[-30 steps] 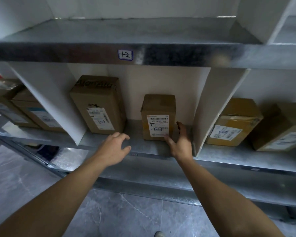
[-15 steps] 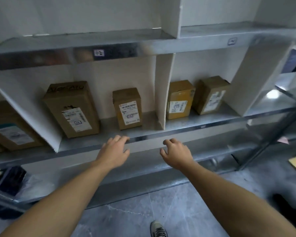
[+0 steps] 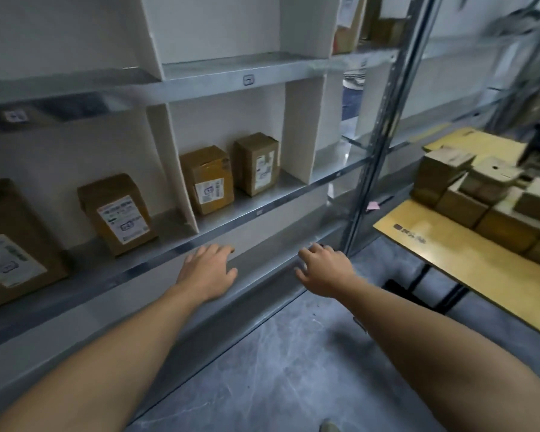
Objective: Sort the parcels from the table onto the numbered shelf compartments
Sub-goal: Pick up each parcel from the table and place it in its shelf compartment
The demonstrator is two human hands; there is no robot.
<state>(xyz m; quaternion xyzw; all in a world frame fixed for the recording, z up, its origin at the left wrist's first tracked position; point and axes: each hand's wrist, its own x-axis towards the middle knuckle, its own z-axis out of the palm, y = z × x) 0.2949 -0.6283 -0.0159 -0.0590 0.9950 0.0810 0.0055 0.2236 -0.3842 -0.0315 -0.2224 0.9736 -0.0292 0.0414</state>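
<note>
Only blurred labels (image 3: 123, 223) on shelved parcels (image 3: 106, 192)

Dim, cool light with motion blur toward the right edge, wide-angle bending of straight lines, soft overall focus.

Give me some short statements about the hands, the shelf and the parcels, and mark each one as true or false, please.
1. The left hand and the right hand hold nothing. True.
2. The compartment straight above the hands holds three parcels. False: it holds two parcels, side by side.
3. A pile of parcels lies on the table at the right. True.
4. The left hand rests on a parcel. False: it is low before the shelf edge, apart from every parcel.
5. The two parcels show white labels to the front. True.
</note>
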